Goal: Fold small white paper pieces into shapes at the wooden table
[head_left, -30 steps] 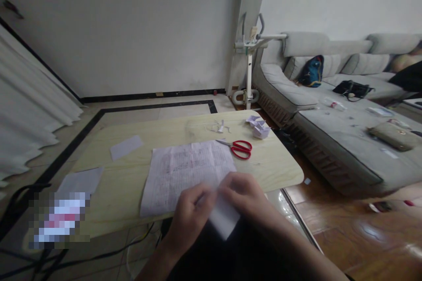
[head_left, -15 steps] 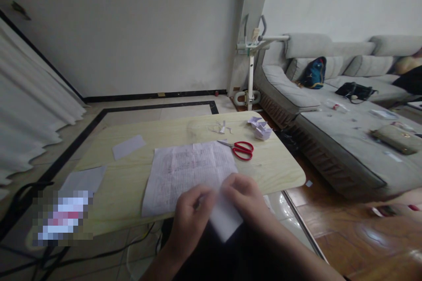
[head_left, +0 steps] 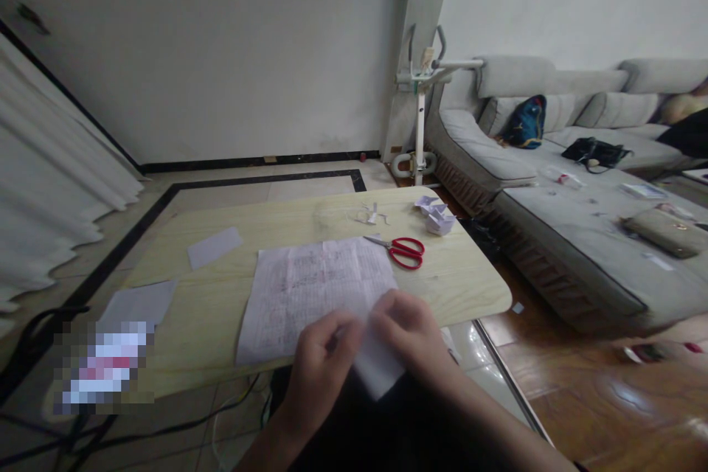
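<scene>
Between my two hands is a small white piece of paper point(head_left: 380, 367), its lower corner hanging down in front of my dark clothing. My left hand point(head_left: 329, 354) pinches its left upper edge, fingers curled. The right hand point(head_left: 406, 328) grips the opposite side with fingers bent; both sets of fingertips are slightly blurred. Just beyond them a large creased sheet with print point(head_left: 315, 295) lies on the wooden table point(head_left: 459, 280). Red-handled scissors point(head_left: 406, 252) rest at that sheet's upper right corner, blades pointing left.
Folded paper pieces point(head_left: 436, 215) stand at the table's far right, near thin paper scraps point(head_left: 372, 215). Two plain papers, one a small rectangle point(head_left: 214, 248), lie to the left. A grey sofa point(head_left: 575, 251) stands on the right, and a white exercise machine point(head_left: 420, 118) behind.
The lower corner of the held paper has lifted slightly. Both hands stay almost in the same place, still pinching it.
</scene>
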Demonstrator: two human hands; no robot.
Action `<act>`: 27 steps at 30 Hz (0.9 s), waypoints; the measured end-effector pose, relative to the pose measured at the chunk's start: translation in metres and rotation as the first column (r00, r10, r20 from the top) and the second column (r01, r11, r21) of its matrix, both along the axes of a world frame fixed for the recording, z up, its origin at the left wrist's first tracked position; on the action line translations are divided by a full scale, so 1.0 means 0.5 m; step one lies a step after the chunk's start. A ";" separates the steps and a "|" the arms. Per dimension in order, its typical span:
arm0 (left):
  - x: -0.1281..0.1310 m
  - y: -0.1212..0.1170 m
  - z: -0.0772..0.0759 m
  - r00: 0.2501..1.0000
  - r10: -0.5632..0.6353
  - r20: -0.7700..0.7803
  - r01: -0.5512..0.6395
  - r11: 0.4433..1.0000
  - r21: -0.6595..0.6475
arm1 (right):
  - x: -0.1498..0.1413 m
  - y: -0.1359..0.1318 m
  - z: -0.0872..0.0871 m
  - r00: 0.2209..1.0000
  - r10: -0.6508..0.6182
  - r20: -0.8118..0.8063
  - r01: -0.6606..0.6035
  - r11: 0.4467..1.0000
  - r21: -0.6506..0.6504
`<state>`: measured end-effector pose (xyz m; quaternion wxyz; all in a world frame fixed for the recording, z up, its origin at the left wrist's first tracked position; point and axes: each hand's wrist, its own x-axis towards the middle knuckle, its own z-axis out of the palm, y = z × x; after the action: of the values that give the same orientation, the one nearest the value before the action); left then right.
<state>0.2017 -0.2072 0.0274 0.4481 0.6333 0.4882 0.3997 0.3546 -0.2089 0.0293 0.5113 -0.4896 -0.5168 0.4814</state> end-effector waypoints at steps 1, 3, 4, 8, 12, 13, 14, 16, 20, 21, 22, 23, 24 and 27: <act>0.000 0.000 0.000 1.000 0.001 0.004 -0.001 1.000 0.000 | 0.000 0.001 0.000 1.000 0.001 -0.001 -0.001 1.000 0.000; -0.001 0.000 -0.002 1.000 0.003 0.009 -0.003 1.000 -0.003 | -0.002 0.002 -0.001 1.000 0.000 -0.007 0.000 1.000 0.001; -0.001 0.000 -0.004 1.000 0.003 0.010 -0.003 1.000 -0.008 | -0.002 0.002 -0.001 1.000 0.000 -0.010 0.000 1.000 0.001; -0.002 0.000 -0.009 1.000 0.010 0.015 -0.009 0.999 -0.035 | -0.004 0.001 -0.003 1.000 0.005 -0.022 -0.005 1.000 -0.019; -0.002 0.001 -0.011 1.000 0.016 0.015 -0.015 0.998 -0.058 | -0.003 0.000 -0.008 1.000 0.002 -0.009 -0.002 1.000 -0.018; -0.003 0.002 -0.011 1.000 0.016 0.015 -0.015 0.998 -0.064 | -0.003 0.001 -0.009 1.000 0.005 -0.005 -0.005 1.000 -0.016; -0.003 0.002 -0.011 1.000 0.015 0.015 -0.013 0.997 -0.070 | -0.003 0.001 -0.010 1.000 0.007 -0.005 -0.007 1.000 -0.015; -0.005 0.002 -0.011 1.000 0.016 0.012 -0.015 0.997 -0.074 | -0.002 0.003 -0.011 1.000 0.014 -0.012 -0.014 1.000 -0.017; -0.006 0.002 -0.012 1.000 0.018 0.013 -0.017 0.997 -0.072 | -0.004 0.005 -0.014 0.999 0.020 -0.033 -0.021 0.999 -0.032; -0.006 0.002 -0.012 1.000 0.018 0.016 -0.017 0.997 -0.072 | -0.004 0.005 -0.016 0.999 0.019 -0.035 -0.020 0.999 -0.033; -0.006 0.002 -0.012 1.000 0.020 0.019 -0.019 0.997 -0.072 | -0.005 0.005 -0.017 0.999 0.014 -0.036 -0.015 0.999 -0.031; -0.006 0.002 -0.013 1.000 0.024 0.020 -0.022 0.997 -0.070 | -0.005 0.005 -0.018 0.999 0.009 -0.038 -0.010 1.000 -0.028; -0.006 0.002 -0.014 1.000 0.025 0.019 -0.023 0.998 -0.063 | -0.005 0.004 -0.019 0.999 0.006 -0.041 -0.007 1.000 -0.025; -0.006 0.003 -0.015 1.000 0.021 -0.003 -0.021 0.999 -0.029 | -0.003 0.001 -0.018 0.999 0.007 -0.050 -0.008 1.000 -0.022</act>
<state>0.1989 -0.2058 0.0196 0.4520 0.6223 0.5013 0.3964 0.3528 -0.2082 0.0202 0.5167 -0.4810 -0.5006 0.5010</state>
